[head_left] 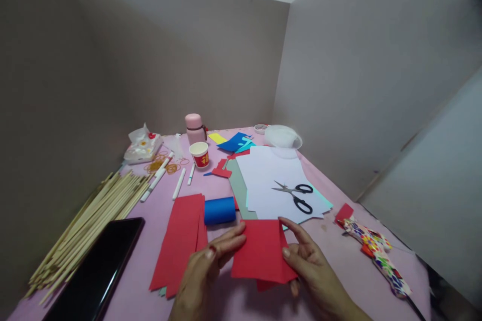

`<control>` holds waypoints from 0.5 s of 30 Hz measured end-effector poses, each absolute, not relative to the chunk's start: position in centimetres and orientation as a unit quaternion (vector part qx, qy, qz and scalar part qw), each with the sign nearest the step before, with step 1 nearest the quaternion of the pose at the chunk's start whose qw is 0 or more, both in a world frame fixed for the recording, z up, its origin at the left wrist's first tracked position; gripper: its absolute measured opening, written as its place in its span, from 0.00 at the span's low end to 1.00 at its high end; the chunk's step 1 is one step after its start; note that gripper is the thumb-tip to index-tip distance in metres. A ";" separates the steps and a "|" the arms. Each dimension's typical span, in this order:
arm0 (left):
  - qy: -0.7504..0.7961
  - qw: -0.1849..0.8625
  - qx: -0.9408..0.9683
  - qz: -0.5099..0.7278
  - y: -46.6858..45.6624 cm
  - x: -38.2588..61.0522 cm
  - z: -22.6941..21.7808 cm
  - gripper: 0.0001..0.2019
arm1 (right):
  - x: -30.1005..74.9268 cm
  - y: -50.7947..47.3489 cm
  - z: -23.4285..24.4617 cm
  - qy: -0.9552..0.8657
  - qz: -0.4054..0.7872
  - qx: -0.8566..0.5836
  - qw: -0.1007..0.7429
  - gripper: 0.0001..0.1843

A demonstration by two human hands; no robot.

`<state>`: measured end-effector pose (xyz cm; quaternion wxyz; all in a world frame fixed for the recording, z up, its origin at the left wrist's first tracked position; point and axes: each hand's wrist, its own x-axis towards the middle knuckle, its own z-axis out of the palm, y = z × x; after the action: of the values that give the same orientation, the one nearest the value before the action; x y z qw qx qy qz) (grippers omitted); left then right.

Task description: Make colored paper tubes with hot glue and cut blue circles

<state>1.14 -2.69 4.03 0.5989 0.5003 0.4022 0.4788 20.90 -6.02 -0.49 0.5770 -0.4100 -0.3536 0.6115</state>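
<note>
A folded piece of red paper (259, 251) is held up between my two hands, just above the table's front. My left hand (205, 266) grips its left edge, fingertips on the upper left corner. On the right side, my right hand (309, 261) pinches the paper with thumb and fingers, and a flap stands slightly apart there. Just beyond the paper lies a rolled blue paper tube (220, 210). Beside my left hand are several red paper strips (178, 241) in a loose stack. Black-handled scissors (295, 194) rest partly spread on white paper sheets (263, 175).
At left lie a bundle of wooden sticks (94, 223) and a black phone (100, 266). Farther back stand a paper cup (200, 155), a pink flask (195, 129) and a tissue pack (142, 145). White markers (178, 183) lie near rubber bands (155, 166). A patterned glue gun (376, 256) is at right.
</note>
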 end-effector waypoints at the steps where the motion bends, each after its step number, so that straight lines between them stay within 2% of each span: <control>1: 0.407 0.623 0.474 0.470 -2.6 1.3 4.1 0.19 | 20.9 -6.0 -0.5 -0.355 0.608 -0.409 0.581 0.35; 4: 0.444 0.647 0.422 0.453 -2.4 1.8 4.0 0.14 | 21.0 -5.9 -0.8 -0.369 0.602 -0.399 0.585 0.29; 8: 0.442 0.677 0.348 0.475 -2.4 2.4 3.0 0.20 | 21.0 -5.8 -1.4 -0.384 0.580 -0.396 0.600 0.15; 11: 0.453 0.695 0.287 0.479 -2.7 2.7 2.6 0.23 | 20.9 -5.9 -1.3 -0.392 0.593 -0.395 0.581 0.14; 15: 0.444 0.762 0.224 0.414 -2.8 2.6 3.2 0.23 | 21.4 -6.1 -0.5 -0.416 0.610 -0.398 0.544 0.11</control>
<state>2.62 -2.78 3.17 0.7619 0.2239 0.4444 0.4145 21.37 -6.13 -0.46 0.5437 -0.3983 -0.4163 0.6102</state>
